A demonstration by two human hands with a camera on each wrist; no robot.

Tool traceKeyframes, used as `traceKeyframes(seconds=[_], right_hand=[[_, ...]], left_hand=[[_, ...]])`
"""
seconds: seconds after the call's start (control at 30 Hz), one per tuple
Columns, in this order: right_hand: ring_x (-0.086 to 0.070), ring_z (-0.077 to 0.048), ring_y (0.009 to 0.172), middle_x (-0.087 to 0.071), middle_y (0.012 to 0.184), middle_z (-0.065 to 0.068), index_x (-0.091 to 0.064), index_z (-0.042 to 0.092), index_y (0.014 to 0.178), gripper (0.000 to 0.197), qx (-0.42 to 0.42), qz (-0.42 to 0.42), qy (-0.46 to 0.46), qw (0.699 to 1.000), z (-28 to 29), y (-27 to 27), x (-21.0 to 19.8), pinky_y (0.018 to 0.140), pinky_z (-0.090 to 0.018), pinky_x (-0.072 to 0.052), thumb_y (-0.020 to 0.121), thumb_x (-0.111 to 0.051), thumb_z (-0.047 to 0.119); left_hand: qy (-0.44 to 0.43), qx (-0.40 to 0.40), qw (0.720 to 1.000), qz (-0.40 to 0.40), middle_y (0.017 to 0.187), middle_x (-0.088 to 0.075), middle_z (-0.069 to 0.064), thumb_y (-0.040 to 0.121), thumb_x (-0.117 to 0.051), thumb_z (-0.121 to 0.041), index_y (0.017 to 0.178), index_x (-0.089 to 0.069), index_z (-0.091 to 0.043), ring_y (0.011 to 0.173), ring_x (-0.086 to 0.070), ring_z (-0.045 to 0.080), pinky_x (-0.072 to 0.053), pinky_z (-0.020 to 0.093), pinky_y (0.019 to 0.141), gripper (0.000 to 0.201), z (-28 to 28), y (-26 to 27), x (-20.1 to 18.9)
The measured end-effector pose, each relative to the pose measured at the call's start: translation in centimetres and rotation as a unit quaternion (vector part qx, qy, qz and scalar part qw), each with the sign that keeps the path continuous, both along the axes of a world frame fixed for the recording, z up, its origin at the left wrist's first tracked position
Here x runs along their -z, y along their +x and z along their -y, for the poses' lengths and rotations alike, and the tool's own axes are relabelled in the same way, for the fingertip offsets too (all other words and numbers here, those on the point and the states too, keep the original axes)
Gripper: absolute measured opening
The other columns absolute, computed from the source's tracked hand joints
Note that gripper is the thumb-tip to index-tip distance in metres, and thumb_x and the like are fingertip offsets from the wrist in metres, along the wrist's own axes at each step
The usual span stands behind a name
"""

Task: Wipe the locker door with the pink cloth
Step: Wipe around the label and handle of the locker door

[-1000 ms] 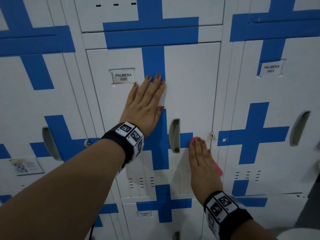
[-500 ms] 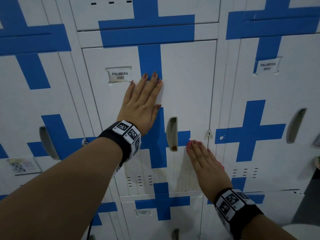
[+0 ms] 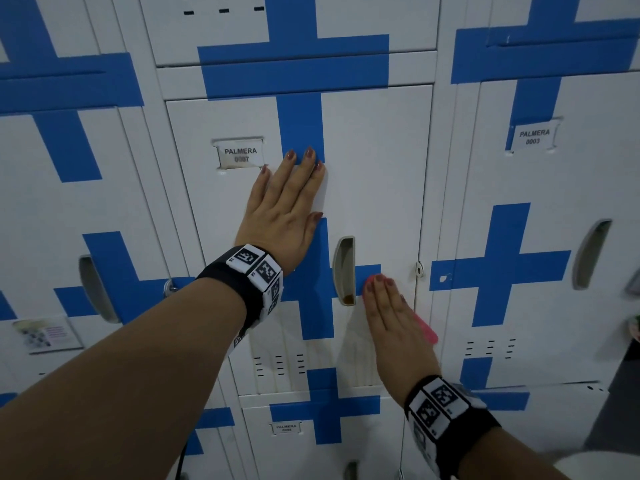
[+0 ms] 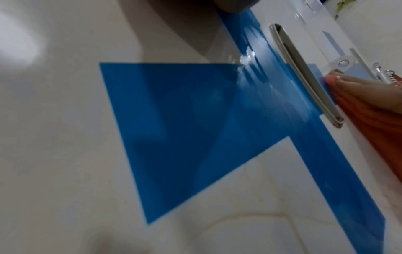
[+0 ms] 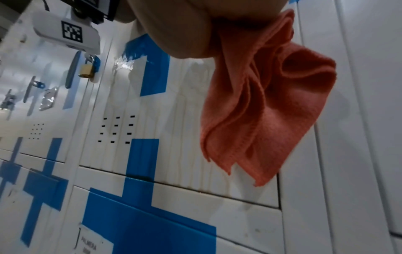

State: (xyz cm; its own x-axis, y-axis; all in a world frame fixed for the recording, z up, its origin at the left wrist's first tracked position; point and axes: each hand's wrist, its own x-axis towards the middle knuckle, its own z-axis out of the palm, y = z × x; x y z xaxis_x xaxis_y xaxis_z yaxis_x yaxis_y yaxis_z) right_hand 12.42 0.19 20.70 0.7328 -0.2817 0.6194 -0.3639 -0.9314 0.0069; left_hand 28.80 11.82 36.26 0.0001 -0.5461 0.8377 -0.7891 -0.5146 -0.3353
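The white locker door [image 3: 374, 161] with a blue cross fills the middle of the head view. My left hand [image 3: 294, 188] lies flat on it with straight fingers, just right of the name label [image 3: 240, 154]. My right hand [image 3: 384, 306] presses the pink cloth [image 3: 427, 332] flat against the door, fingertips beside the recessed handle [image 3: 344, 270]. In the right wrist view the pink cloth [image 5: 267, 106] hangs in folds from under the palm. The left wrist view shows the handle [image 4: 304, 75] and the cloth [image 4: 374, 123] under the right fingers [image 4: 359, 84].
Neighbouring lockers stand on both sides, above and below. Vent slots [image 3: 278, 365] sit low on the door. A brass padlock [image 5: 86, 70] hangs on the locker to the left. A hasp [image 3: 419, 270] sticks out at the door's right edge.
My right hand with the cloth has edged slightly left, toward the handle. The left hand stays pressed in the same place.
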Motion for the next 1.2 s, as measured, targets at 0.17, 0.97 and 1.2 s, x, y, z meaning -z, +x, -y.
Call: traceKeyframes(seconds=[0.17, 0.97, 1.2], right_hand=[[-0.012, -0.027, 0.141, -0.024, 0.151, -0.013, -0.018, 0.004, 0.147, 0.075, -0.048, -0.081, -0.095, 0.991, 2.1, -1.5, -2.0, 0.116, -0.039, -0.014, 0.072, -0.019, -0.001], [0.008, -0.022, 0.144, 0.008, 0.157, -0.008, 0.005, 0.009, 0.149, 0.09, -0.034, 0.028, -0.001, 0.999, 0.3, 0.2, -9.5, 0.116, -0.038, -0.008, 0.067, -0.029, -0.009], [0.024, -0.017, 0.139, 0.027, 0.151, -0.004, 0.021, 0.012, 0.143, 0.087, -0.023, 0.081, 0.092, 0.992, -1.8, 1.2, -10.4, 0.116, -0.038, 0.006, 0.079, -0.035, -0.004]], left_hand=[[0.0, -0.002, 1.0, 0.0, 0.157, -0.012, 0.005, 0.097, -0.033, -0.033, 0.149, -0.013, -0.013, 0.144, -0.005, 0.022, 0.003, 0.038, 0.116, 0.059, 0.1, -0.1, -0.1], [0.007, 0.004, 1.0, -0.009, 0.157, -0.012, 0.003, 0.097, -0.034, -0.033, 0.149, -0.014, -0.014, 0.144, -0.005, 0.021, 0.001, 0.038, 0.116, 0.059, -0.1, -0.1, -0.2], [0.015, 0.019, 1.0, -0.017, 0.157, -0.015, 0.005, 0.096, -0.035, -0.029, 0.148, -0.018, -0.013, 0.144, -0.006, 0.021, 0.002, 0.037, 0.116, 0.057, -0.4, -0.2, -0.4]])
